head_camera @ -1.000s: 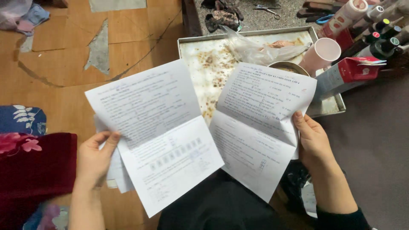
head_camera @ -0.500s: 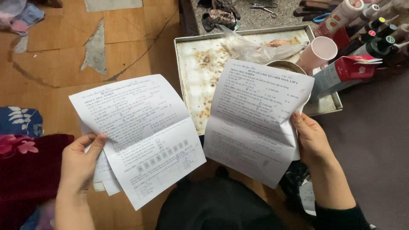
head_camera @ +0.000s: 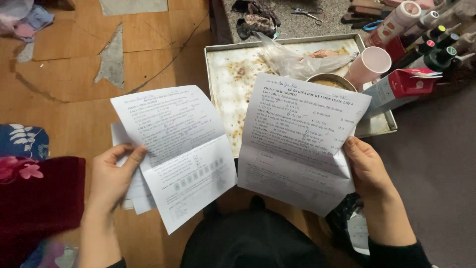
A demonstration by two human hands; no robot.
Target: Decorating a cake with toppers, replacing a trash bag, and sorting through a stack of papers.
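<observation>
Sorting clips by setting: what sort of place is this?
Probably a lived-in home floor: worn wooden floor, stained metal tray with a pink cup, scissors on stone beyond.

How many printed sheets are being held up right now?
2 clearly: one printed sheet in the left hand, another sheet in the right hand. More paper edges behind the left one may hide others.

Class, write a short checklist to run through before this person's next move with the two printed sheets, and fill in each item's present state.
1. Left hand grips the left sheet: ok.
2. Right hand grips the right sheet: ok.
3. The two sheets are apart, not overlapping: ok.
4. Extra papers behind the left sheet are securely held: cannot tell.
5. Metal tray is clean enough to lay paper on: not ok, stained.
6. Pink cup stands upright: not ok, tilted.
</observation>
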